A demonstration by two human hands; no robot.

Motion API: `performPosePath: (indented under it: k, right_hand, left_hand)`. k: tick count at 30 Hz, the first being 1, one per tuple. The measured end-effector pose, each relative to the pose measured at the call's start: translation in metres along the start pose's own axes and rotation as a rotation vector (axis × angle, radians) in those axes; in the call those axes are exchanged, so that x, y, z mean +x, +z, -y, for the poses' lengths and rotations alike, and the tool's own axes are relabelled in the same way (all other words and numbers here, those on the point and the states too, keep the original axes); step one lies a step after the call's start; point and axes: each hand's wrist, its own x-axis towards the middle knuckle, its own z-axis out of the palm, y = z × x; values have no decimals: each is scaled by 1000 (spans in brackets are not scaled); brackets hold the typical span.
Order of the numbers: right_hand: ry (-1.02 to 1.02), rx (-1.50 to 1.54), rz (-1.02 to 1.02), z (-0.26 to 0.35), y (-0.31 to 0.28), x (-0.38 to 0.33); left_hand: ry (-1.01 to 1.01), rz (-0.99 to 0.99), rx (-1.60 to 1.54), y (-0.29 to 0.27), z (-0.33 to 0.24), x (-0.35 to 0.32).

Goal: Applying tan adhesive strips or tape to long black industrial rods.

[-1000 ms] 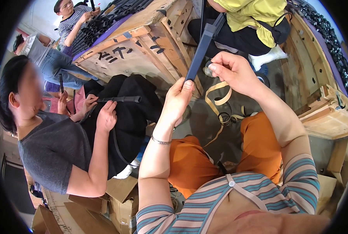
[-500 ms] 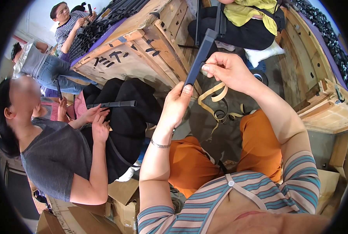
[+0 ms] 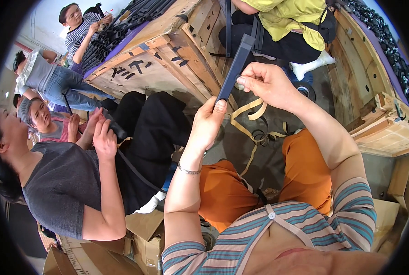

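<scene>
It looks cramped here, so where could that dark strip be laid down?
Little bare room: a grey floor patch between the orange-trousered knees, though tan peeled tape litters its far end. Wooden crates and seated co-workers crowd left and ahead. Both hands, left hand and right hand, hold the strip.

- Bright, even daylight fills the scene, strongest at the pale upper left corner.
- Shadows are soft; the grey concrete floor (image 3: 241, 151) between the wooden crates darkens somewhat.
- No harsh glare anywhere.
- The fisheye bends the large pale wooden crate (image 3: 145, 68) edges, and a black rim closes every corner.
- The centre is sharp; faces at the left edge stretch and soften.
</scene>
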Motion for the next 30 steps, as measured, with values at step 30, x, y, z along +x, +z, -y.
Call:
performPosePath:
  k: [30]
  right_hand:
    - [97,97,-101,5,11,-2]
  left_hand:
    - [176,-191,343,8,-8,-7]
